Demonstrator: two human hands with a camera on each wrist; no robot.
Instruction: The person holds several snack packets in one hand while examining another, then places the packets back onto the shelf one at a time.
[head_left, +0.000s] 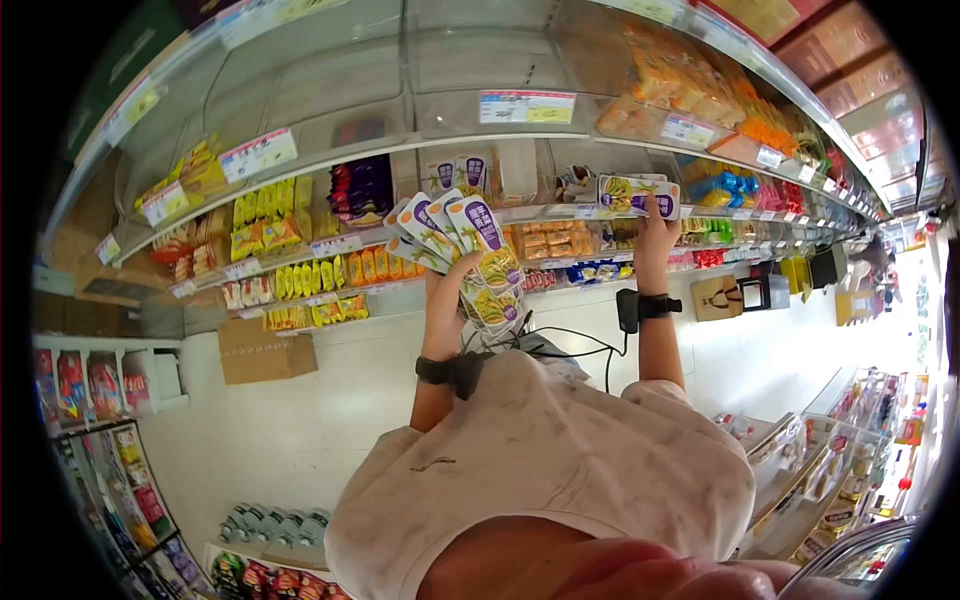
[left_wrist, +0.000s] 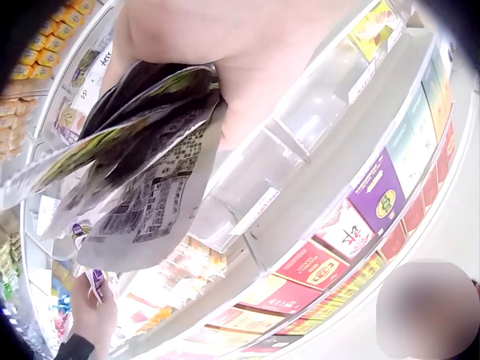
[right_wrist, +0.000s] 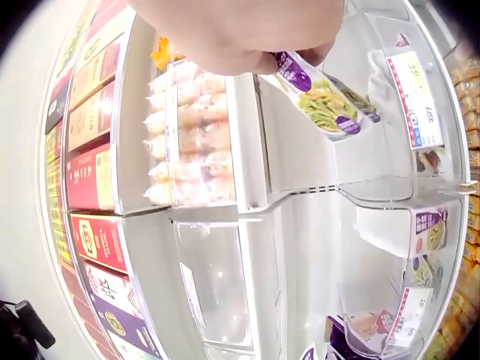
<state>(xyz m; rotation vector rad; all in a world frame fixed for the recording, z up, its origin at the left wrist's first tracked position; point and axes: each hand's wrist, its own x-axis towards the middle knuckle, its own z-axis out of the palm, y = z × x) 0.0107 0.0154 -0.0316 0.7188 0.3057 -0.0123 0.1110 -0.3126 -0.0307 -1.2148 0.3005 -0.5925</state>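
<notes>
My left hand (head_left: 448, 290) grips a fanned bunch of several flat snack packets (head_left: 480, 228), white and purple with a picture of food. In the left wrist view their grey printed backs (left_wrist: 154, 202) hang below the palm. Further right, my right hand (head_left: 655, 243) pinches a similar packet (head_left: 625, 192) at the shelf front; in the right wrist view this packet (right_wrist: 322, 105) tilts down over a clear-walled shelf compartment, with another edge showing behind it. Packets of the same look (head_left: 470, 175) stand in a bin between the two hands.
Price tags (head_left: 528, 107) line the shelf edges. Orange bagged snacks (head_left: 690, 75) sit on the upper right shelf, yellow packs (head_left: 265, 235) at the left. A cardboard box (head_left: 266, 352) lies on the floor below the shelves. A black cable (head_left: 580, 340) hangs near my waist.
</notes>
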